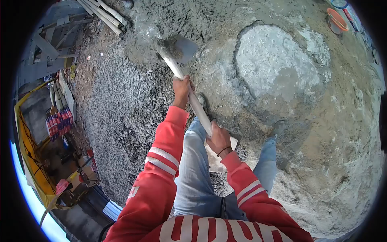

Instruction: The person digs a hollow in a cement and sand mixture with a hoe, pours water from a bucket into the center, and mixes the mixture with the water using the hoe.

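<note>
Both of my hands are wrapped round the pale wooden handle of a shovel (200, 111). My left hand (182, 88) grips the shaft partway down, on the blade side. Farther back, near the handle's end, my right hand (219, 139) is closed on it, with a dark band at the wrist. The shovel's metal blade (184, 49) lies in wet grey mortar or concrete mix (165, 24), and some of the mix sits on it. Gravel (125, 109) spreads just left of my left hand.
A pool of pale wet mix (274, 60) lies in the sandy heap to the right. An orange bucket (337, 21) stands at the upper right. Wooden poles (102, 15) lie at the upper left. Planks (46, 44) and a yellow frame (30, 133) line the left side.
</note>
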`<state>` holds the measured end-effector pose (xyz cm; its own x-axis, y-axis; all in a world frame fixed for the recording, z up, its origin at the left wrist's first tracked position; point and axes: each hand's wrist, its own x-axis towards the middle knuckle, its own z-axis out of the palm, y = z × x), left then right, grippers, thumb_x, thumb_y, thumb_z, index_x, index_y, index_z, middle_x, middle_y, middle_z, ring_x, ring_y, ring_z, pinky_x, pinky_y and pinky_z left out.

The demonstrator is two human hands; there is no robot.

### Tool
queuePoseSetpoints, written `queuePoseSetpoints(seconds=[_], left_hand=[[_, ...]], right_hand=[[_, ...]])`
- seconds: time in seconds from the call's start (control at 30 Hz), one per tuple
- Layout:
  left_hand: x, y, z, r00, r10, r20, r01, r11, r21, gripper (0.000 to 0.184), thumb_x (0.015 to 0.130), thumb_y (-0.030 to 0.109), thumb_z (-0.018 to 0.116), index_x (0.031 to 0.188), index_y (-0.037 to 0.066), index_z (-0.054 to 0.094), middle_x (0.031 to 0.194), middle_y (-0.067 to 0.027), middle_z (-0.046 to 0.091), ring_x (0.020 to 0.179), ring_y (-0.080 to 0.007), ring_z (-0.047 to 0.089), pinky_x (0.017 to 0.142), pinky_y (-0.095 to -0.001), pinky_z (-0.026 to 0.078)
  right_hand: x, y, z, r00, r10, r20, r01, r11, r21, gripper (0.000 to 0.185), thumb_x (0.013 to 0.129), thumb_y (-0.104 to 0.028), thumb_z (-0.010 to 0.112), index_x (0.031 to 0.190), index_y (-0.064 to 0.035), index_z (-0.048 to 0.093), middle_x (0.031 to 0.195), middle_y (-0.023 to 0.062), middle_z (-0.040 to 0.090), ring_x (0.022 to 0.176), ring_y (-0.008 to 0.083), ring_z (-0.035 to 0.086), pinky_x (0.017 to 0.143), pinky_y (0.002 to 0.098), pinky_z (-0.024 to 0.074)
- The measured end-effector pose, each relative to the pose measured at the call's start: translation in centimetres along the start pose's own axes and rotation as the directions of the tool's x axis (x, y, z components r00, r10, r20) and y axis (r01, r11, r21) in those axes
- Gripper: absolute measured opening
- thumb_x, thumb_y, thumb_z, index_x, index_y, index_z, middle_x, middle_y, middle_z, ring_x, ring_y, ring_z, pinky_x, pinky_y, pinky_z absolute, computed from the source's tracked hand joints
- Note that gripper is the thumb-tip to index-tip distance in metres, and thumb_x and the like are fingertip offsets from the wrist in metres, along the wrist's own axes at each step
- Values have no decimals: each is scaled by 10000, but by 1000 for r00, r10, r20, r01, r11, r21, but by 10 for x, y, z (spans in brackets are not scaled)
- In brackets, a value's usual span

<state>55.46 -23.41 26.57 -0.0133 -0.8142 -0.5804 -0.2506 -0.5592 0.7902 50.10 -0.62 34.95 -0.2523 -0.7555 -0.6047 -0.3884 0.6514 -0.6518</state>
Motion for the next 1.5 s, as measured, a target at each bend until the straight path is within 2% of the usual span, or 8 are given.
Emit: queuePoseSetpoints(seconds=[0.17,0.27,0.43,0.57,0.83,1.07,1.27,1.5], left_hand=[[-5,-89,44,970,-70,-231,128,960,248,168,860,101,580,911,0,455,656,-105,559,511,-211,581,448,-355,488],[-68,-290,99,975,-101,-198,216,642,735,398,754,224,641,989,-58,489,883,-281,641,753,-387,674,703,-435,552],[-140,-288,128,873,-488,-3,484,866,123,225,812,154,585,803,-63,521,679,-146,586,531,-258,606,443,-389,513],[-140,-265,151,627,-761,163,776,592,-220,121,856,127,541,853,11,505,655,-113,507,537,-250,533,485,-415,488],[-168,-263,260,611,-734,296,775,477,-415,137,872,127,509,762,74,448,625,-74,481,557,-231,487,565,-391,481],[-279,-274,424,560,-678,477,780,237,-579,89,904,113,517,825,73,512,649,-52,495,638,-228,519,668,-388,501],[-289,-240,390,669,-653,356,698,386,-603,88,870,117,573,798,81,538,636,-44,502,577,-201,507,598,-385,504],[-158,-152,190,868,-495,-46,454,827,-331,119,848,91,624,808,21,536,636,-40,500,511,-154,500,456,-313,458]], right_hand=[[31,83,10,997,28,69,-23,996,-84,417,700,-157,692,1055,-51,500,824,239,642,777,436,623,692,520,508],[-49,155,9,886,431,174,-390,893,-224,423,721,-214,688,1086,-90,513,886,210,659,833,426,633,722,518,509],[-80,180,-64,844,448,296,-364,882,-298,460,717,-239,709,1104,-78,521,903,216,654,852,402,642,755,498,515],[-84,187,-125,874,367,318,-304,924,-231,462,705,-241,702,1092,-44,543,901,209,652,844,382,642,766,474,514],[-151,310,-290,962,69,263,-5,971,-237,408,684,-219,663,1056,-69,589,841,175,651,812,394,626,734,490,503],[-183,492,-413,954,171,246,1,820,-573,397,624,-208,677,1002,-128,585,758,161,653,736,385,630,685,492,504],[-203,522,-341,965,190,179,-69,847,-527,451,641,-199,711,1052,-119,544,793,168,647,784,389,627,704,499,496],[-158,299,-129,982,121,148,-83,968,-239,483,675,-196,712,1101,-103,504,740,190,641,711,397,632,652,501,499]])
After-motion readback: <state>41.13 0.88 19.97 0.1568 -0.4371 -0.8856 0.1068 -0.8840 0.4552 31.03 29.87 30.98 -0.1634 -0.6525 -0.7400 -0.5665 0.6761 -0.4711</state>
